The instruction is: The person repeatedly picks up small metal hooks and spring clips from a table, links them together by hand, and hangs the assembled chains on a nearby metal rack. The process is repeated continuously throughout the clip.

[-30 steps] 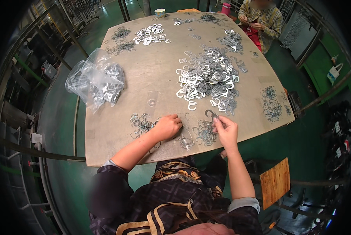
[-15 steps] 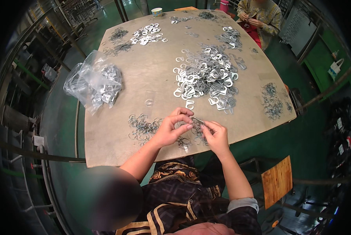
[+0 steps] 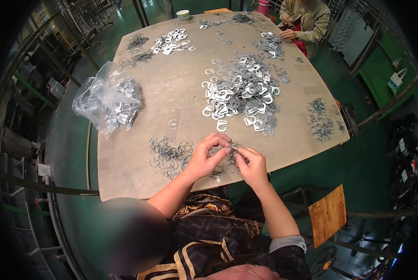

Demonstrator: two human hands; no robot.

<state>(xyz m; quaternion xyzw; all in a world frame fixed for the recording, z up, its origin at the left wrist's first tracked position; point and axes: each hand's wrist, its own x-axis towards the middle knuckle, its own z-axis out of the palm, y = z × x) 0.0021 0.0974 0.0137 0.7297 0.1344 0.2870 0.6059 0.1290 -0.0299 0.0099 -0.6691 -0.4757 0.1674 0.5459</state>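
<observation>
My left hand [image 3: 208, 156] and my right hand [image 3: 252, 167] meet above the near edge of the table. Both are closed, their fingertips pinching a small grey metal hook [image 3: 233, 149] between them. Whether a wire clip is also in the fingers is too small to tell. Below and behind my hands lie thin bent wire clips, partly hidden by the fingers. A larger heap of wire clips [image 3: 168, 154] spreads left of my left hand. Beyond my hands rises a big pile of flat silver-grey metal hooks [image 3: 246, 88].
A clear plastic bag [image 3: 108, 100] of metal parts rests at the table's left edge. More hooks [image 3: 171, 42] lie at the far left, and wire clips [image 3: 321, 120] at the right. A person [image 3: 307, 23] works at the far right corner. A wooden stool [image 3: 328, 215] stands at right.
My fingertips have come closer together around the hook, which now sits tilted between both hands. The other person's hand has moved down toward the table edge. The view has shifted slightly.
</observation>
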